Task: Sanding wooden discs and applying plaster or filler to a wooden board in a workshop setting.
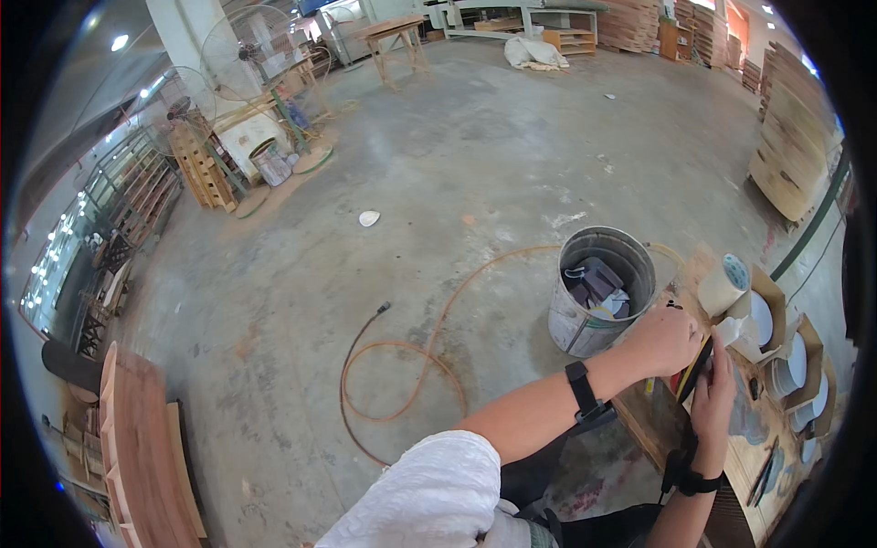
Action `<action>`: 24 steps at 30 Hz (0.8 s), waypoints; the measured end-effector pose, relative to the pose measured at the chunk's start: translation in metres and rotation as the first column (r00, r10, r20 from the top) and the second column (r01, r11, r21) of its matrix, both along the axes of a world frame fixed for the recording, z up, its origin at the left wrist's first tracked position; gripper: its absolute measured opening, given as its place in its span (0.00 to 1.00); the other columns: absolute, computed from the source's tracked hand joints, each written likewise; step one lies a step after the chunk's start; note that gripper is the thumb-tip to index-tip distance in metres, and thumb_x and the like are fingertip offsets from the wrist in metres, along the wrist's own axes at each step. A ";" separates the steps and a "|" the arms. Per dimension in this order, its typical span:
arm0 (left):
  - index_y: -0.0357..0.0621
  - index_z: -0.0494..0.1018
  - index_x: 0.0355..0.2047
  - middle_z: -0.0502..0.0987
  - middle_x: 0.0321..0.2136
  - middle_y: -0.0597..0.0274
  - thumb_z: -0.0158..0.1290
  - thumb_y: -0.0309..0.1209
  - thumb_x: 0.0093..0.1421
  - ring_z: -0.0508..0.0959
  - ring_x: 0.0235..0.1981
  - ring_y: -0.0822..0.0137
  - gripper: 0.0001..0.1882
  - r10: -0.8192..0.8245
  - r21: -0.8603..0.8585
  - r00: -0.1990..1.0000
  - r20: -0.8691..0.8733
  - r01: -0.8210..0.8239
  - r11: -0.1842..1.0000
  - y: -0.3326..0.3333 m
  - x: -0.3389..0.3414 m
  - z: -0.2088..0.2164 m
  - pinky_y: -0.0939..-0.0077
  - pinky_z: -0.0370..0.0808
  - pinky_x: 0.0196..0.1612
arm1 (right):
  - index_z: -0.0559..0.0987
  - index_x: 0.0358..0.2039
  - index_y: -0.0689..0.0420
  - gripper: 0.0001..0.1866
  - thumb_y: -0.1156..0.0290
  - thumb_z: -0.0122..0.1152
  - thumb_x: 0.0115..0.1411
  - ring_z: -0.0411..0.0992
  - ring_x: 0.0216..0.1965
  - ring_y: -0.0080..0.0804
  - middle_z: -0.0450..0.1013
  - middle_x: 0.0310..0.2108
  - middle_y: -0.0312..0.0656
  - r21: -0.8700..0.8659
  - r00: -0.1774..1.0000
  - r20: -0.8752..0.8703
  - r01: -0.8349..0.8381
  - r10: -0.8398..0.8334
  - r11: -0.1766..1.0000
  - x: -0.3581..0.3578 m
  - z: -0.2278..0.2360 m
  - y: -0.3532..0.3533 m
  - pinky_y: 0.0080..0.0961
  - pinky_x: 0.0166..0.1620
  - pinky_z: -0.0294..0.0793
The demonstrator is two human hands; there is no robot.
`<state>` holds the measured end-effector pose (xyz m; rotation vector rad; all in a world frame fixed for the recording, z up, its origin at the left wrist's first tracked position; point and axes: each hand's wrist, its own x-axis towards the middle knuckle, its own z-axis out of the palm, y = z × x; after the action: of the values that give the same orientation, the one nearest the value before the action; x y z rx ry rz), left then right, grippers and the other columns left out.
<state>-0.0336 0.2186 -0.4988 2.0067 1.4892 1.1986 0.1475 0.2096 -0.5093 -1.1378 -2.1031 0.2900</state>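
My left hand reaches across to the right, over the edge of a wooden workbench. Its fingers are curled closed, and what they hold, if anything, is hidden. Close beside it, my right hand is upright with its fingers bent together; its grip is mostly hidden. Between the two hands lies a long dark piece with a yellow edge. A small white object shows at the right fingertips; I cannot tell whether it is held. Both wrists wear black straps.
Left of the bench stands a metal bucket with dark pads inside. The bench carries a tape roll, open boxes of round discs and a dark slim tool. An orange hose loops over the floor. Curved wooden pieces stand at left.
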 end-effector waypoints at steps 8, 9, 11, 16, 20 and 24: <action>0.39 0.80 0.26 0.80 0.22 0.55 0.50 0.40 0.64 0.80 0.25 0.58 0.19 -0.048 -0.189 0.998 -0.043 0.039 0.981 0.003 -0.035 0.015 0.65 0.74 0.31 | 0.75 0.54 0.62 0.26 0.80 0.48 0.52 0.73 0.47 0.58 0.76 0.41 0.59 -0.279 0.923 0.375 0.198 -0.083 0.939 0.021 -0.026 0.034 0.43 0.52 0.73; 0.37 0.78 0.27 0.78 0.28 0.43 0.51 0.38 0.61 0.77 0.30 0.41 0.16 -0.051 -0.236 0.999 0.009 0.051 0.970 0.005 -0.038 0.013 0.53 0.74 0.33 | 0.74 0.55 0.62 0.27 0.82 0.48 0.51 0.71 0.51 0.58 0.74 0.46 0.58 -0.216 0.963 0.215 0.211 -0.165 0.953 0.012 -0.013 0.024 0.42 0.54 0.71; 0.37 0.79 0.28 0.78 0.28 0.41 0.51 0.39 0.62 0.77 0.33 0.42 0.16 -0.038 -0.148 0.997 0.073 0.049 0.988 0.010 -0.030 0.007 0.54 0.73 0.36 | 0.74 0.55 0.61 0.29 0.83 0.50 0.49 0.71 0.51 0.56 0.72 0.49 0.58 0.136 0.989 -0.001 0.147 -0.149 0.980 0.008 0.006 0.013 0.43 0.55 0.70; 0.38 0.80 0.30 0.78 0.28 0.43 0.51 0.37 0.62 0.77 0.35 0.44 0.15 -0.114 -0.187 0.993 0.005 0.113 0.976 0.005 -0.005 0.017 0.57 0.73 0.44 | 0.78 0.46 0.60 0.23 0.82 0.54 0.46 0.74 0.45 0.51 0.76 0.42 0.52 0.125 0.930 0.355 0.051 -0.093 0.991 0.034 0.008 0.024 0.43 0.51 0.71; 0.39 0.80 0.31 0.78 0.27 0.45 0.50 0.35 0.62 0.77 0.33 0.46 0.13 -0.095 -0.123 0.994 0.060 0.102 0.987 0.002 -0.011 0.008 0.61 0.72 0.49 | 0.79 0.39 0.60 0.18 0.82 0.54 0.45 0.74 0.43 0.51 0.78 0.38 0.48 0.069 0.871 0.425 0.241 -0.247 0.968 0.044 0.019 0.026 0.41 0.48 0.71; 0.37 0.80 0.30 0.77 0.23 0.46 0.50 0.34 0.63 0.76 0.27 0.50 0.14 -0.152 -0.207 0.982 0.113 0.173 0.963 -0.002 -0.013 0.025 0.64 0.70 0.52 | 0.76 0.50 0.60 0.27 0.84 0.52 0.45 0.71 0.51 0.51 0.75 0.48 0.52 0.233 0.994 0.066 0.073 -0.091 0.970 0.012 0.023 0.007 0.42 0.55 0.70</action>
<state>-0.0465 0.2164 -0.4742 1.8588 1.3187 1.0055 0.1593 0.2164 -0.4861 -1.1081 -2.0858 -0.0371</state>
